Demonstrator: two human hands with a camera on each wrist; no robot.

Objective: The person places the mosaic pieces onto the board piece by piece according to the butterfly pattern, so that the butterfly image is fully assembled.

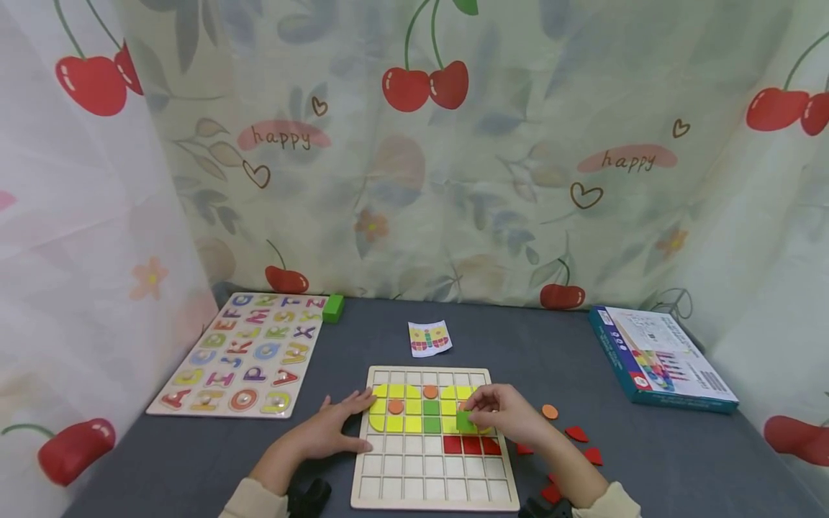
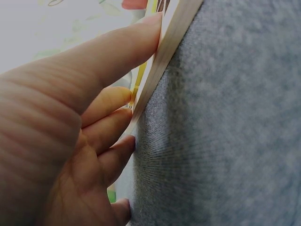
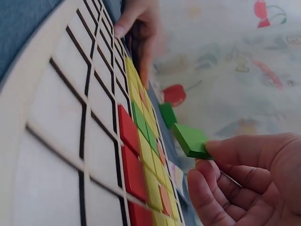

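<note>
A wooden grid board (image 1: 400, 503) lies in front of me. In its upper rows sit yellow tiles (image 1: 394, 424), orange discs (image 1: 430, 392) and two green squares in the centre column. Below the yellow ones, red tiles (image 1: 472, 445) fill part of a row on the right side. My left hand (image 1: 324, 430) rests at the board's left edge, fingers extended, thumb and fingertips touching the frame. Between thumb and fingers my right hand (image 1: 508, 414) pinches a green square tile (image 3: 190, 140), raised over the right part of the pattern. In the head view that hand hides some tiles beneath it.
Loose red pieces (image 1: 576, 434) and an orange disc (image 1: 550, 411) lie right of the board, partly under the right forearm. Behind it is a small picture card (image 1: 429, 339). An alphabet board (image 1: 220, 360) and green block (image 1: 333, 309) stand left, a flat box (image 1: 673, 360) right.
</note>
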